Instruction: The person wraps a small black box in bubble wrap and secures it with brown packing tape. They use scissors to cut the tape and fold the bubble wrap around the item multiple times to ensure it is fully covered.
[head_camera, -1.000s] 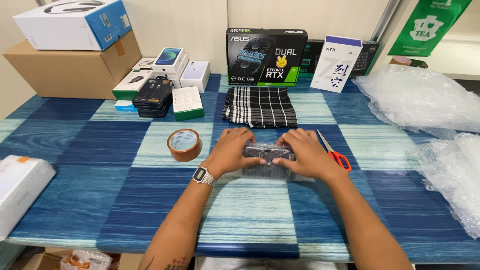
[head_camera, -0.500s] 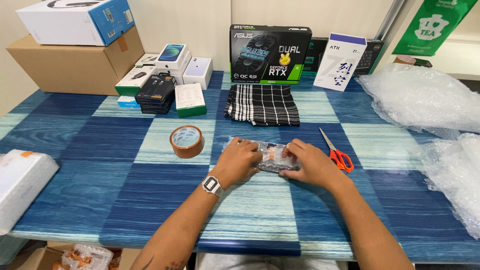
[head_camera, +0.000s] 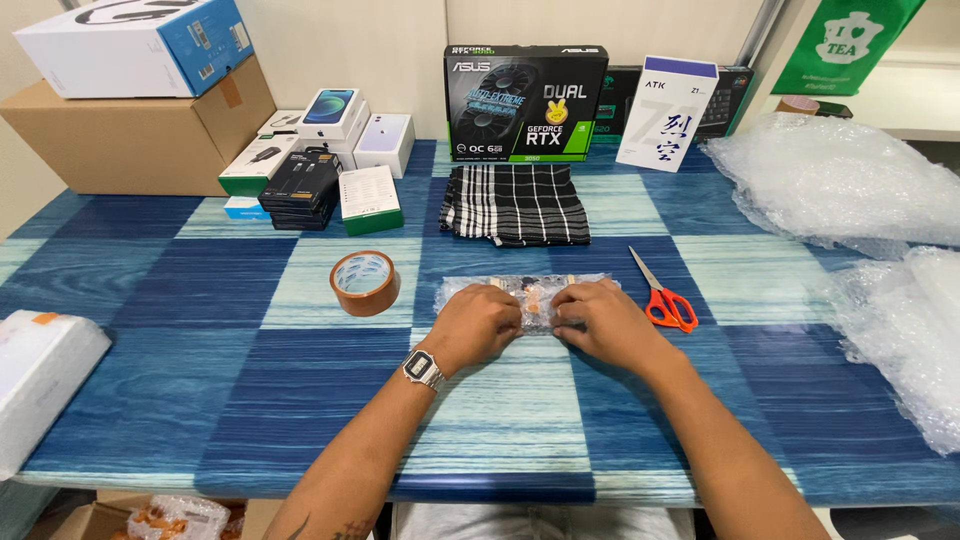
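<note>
A small item wrapped in clear bubble wrap (head_camera: 530, 291), closed with strips of brown tape, lies on the blue checked table (head_camera: 200, 380). My left hand (head_camera: 482, 326), a metal watch on its wrist, presses on the parcel's left half. On the right half rests my right hand (head_camera: 598, 322). The fingers of both hands curl over the parcel's near edge and hide it. A roll of brown tape (head_camera: 365, 283) stands just left of my left hand. Orange-handled scissors (head_camera: 664, 296) lie right beside my right hand.
A folded black-and-white checked cloth (head_camera: 515, 204) lies behind the parcel. Several small boxes (head_camera: 330, 165) and a cardboard carton (head_camera: 130, 130) stand at the back left, two upright boxes (head_camera: 525, 102) at the back. Bubble wrap sheets (head_camera: 860, 190) pile up on the right; a wrapped white parcel (head_camera: 40, 375) sits at the left edge.
Both hands have drawn closer together on the wrapped parcel and pulled slightly toward me, now pressing its near edge. The tape roll and scissors have not moved.
</note>
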